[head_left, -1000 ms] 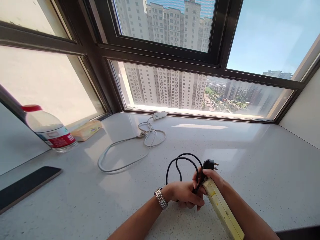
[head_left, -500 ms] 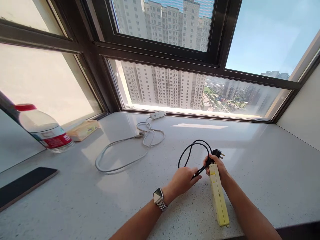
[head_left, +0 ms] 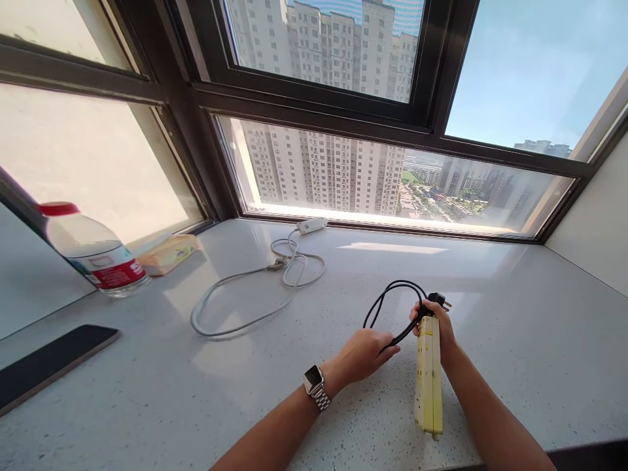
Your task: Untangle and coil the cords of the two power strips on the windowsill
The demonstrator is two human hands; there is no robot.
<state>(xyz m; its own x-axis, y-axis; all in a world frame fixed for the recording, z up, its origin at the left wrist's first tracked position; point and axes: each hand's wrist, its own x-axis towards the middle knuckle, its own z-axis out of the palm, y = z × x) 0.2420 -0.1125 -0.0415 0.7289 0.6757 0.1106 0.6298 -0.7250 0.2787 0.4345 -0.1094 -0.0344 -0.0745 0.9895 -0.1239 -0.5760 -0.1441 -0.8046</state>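
Observation:
A yellowed power strip (head_left: 428,374) lies lengthwise on the pale speckled counter (head_left: 515,340), its far end gripped by my right hand (head_left: 438,325). The same hand pins the black plug (head_left: 438,300) against that end. Its black cord (head_left: 392,307) loops up and leftward above the counter. My left hand (head_left: 367,352), with a watch on the wrist, pinches the cord's lower run just left of the strip.
A white cable (head_left: 255,288) with a small white block lies coiled near the window. At the left stand a red-capped plastic bottle (head_left: 93,252), a yellow packet (head_left: 169,253) and a dark phone (head_left: 49,363). Window frames close the far side; a wall rises on the right.
Both hands and the strip moved away from me onto the counter, then slightly right. The left hand went from clasping the cord bundle beside the right hand to pinching one run of it.

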